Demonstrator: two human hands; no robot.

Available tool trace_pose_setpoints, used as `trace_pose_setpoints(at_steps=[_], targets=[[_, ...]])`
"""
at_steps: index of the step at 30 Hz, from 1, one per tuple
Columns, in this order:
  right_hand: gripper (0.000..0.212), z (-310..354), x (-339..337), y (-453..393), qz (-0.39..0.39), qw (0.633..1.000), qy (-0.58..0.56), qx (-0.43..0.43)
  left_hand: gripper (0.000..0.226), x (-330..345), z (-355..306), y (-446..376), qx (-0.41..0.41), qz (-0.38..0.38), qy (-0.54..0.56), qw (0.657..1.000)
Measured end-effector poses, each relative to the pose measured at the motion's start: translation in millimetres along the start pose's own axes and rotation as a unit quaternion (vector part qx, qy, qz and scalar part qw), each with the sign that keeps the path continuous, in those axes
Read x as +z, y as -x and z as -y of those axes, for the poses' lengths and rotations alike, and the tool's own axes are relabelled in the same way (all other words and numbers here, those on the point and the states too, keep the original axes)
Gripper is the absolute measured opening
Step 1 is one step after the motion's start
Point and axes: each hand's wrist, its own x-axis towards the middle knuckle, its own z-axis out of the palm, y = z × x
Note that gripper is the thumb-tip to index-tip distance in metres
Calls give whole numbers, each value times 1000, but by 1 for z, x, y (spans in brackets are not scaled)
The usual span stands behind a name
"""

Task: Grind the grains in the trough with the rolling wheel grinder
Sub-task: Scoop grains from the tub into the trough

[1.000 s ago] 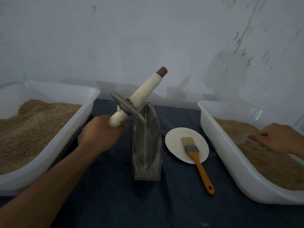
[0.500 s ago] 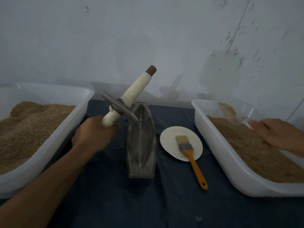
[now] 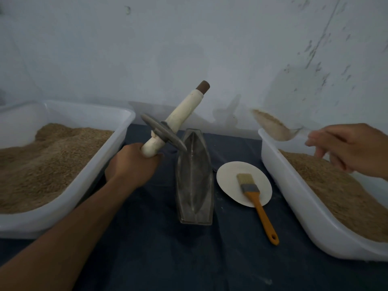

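Note:
A boat-shaped metal trough point(image 3: 195, 181) stands lengthwise in the middle of the dark cloth, and I see no grains in it. My left hand point(image 3: 132, 164) grips the near end of the white handle of the rolling wheel grinder point(image 3: 163, 134), holding it tilted above the trough's far left rim, its grey wheel close to the rim. My right hand point(image 3: 348, 150) holds a clear scoop point(image 3: 275, 128) loaded with grains, raised above the right tub's far corner.
A white tub of grains point(image 3: 63, 198) sits to the left and another white tub of grains point(image 3: 294, 190) to the right. Between trough and right tub lies a white plate point(image 3: 228, 179) with an orange-handled brush point(image 3: 258, 202) across it. A pale wall stands close behind.
My right hand has lifted the scoop out of the right tub's grains, full, and raised it above the tub's rim. The left hand keeps the grinder tilted over the trough.

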Motion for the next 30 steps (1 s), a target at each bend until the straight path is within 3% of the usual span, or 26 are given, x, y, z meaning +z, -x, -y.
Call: trace_pose_setpoints(at_steps=[4,9,12,25,30], targets=[[59,37,22,-9,107,991,25,-72,30,-1,2,-3,-7,-5,10,1000],[37,69,47,-23,179,976,20,-122,29,-1,5,-4,-9,-15,10,1000],[33,81,53,-31,205,967,41,-146,30,-1,7,-4,-9,-19,10,1000],[46,144,49,-63,225,927,237,-187,30,1,8,-2,12,-31,-23,999],[44,166,48,-57,149,904,337,-216,33,1,8,-1,15,-40,-30,999]])
